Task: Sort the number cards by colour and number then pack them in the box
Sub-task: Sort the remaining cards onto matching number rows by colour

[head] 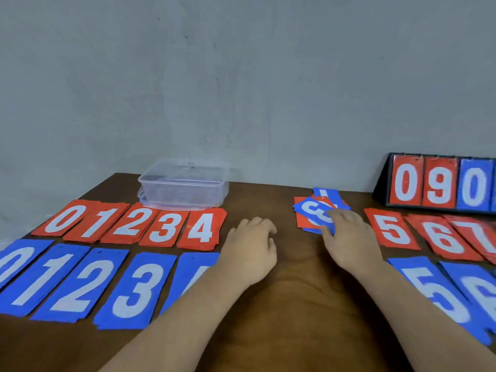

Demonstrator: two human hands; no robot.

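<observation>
1. The right grip (349,240) pinches the top blue card (312,210) of the mixed pile (302,224) near the desk's (290,304) far edge.
2. The left grip (252,248) hangs loosely curled and holds nothing, left of the pile.
3. The clear box (185,189) stands at the far edge, further left; its contents are unclear.

8 red piles (200,229), 7 blue piles (134,288), 1 mixed heap (312,210), 1 box (183,187), 1 scoreboard (440,183)
</observation>
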